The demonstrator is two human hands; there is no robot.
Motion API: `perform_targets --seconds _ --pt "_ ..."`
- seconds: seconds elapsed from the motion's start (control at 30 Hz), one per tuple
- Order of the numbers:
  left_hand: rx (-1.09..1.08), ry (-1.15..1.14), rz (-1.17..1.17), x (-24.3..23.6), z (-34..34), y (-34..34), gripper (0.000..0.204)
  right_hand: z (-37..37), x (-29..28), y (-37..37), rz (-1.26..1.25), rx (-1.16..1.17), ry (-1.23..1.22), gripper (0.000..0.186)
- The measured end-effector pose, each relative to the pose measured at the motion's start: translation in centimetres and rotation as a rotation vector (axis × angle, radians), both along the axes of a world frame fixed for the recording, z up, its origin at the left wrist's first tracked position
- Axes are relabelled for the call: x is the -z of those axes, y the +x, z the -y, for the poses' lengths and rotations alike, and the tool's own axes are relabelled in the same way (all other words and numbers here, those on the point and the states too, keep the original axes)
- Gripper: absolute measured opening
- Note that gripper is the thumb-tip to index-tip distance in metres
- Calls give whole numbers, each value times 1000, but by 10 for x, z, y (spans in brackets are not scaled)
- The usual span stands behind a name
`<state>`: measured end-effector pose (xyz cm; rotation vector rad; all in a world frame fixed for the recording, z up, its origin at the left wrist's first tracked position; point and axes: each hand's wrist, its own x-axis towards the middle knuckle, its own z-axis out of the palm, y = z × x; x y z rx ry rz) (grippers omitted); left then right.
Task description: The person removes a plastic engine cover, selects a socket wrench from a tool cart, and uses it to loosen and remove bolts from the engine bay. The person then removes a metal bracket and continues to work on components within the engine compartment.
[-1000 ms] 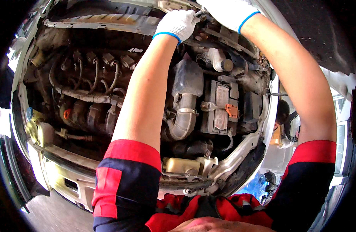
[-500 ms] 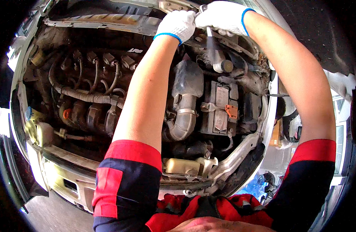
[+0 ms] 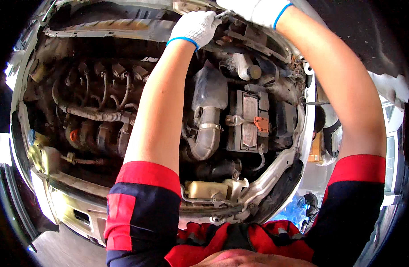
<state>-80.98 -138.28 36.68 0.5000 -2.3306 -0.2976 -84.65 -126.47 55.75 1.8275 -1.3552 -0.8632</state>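
Both my hands wear white knit gloves with blue cuffs and reach over an open engine bay to its far edge. My left hand (image 3: 195,27) is closed, its fingers curled around a thin metal piece (image 3: 222,15) that pokes out on the right; its kind is unclear. Just right of it, my right hand (image 3: 258,10) is partly cut off by the top edge of the picture. Its fingers are mostly out of sight, so what it holds does not show. Below the hands lie a dusty metal bracket (image 3: 251,42) and a reservoir with a dark round cap (image 3: 254,72).
A battery (image 3: 249,122) with an orange terminal cover sits at the bay's right. Left of it are a dark air box (image 3: 211,86) and a ribbed intake duct (image 3: 207,138). A corrugated hose (image 3: 91,114) crosses the engine. A blue-capped reservoir (image 3: 32,137) stands far left.
My right hand has moved up and left, partly out of the picture. The bright metal shaft below it no longer shows. The whole view has shifted slightly; my left hand remains closed.
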Motion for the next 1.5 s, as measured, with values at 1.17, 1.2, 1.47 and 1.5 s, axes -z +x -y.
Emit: perform_targets --seconds 1.17,1.2,1.47,1.5 --pt "14 21 -57 2 -6 -1 33 -3 -2 17 781 788 91 40" --pt "-28 62 26 0 -10 -1 33 -3 3 12 950 909 46 41" --pt "-27 2 -11 11 7 -1 28 3 12 8 161 217 -51 26" --pt "-25 6 -7 11 4 0 28 3 14 17 355 529 -99 30"
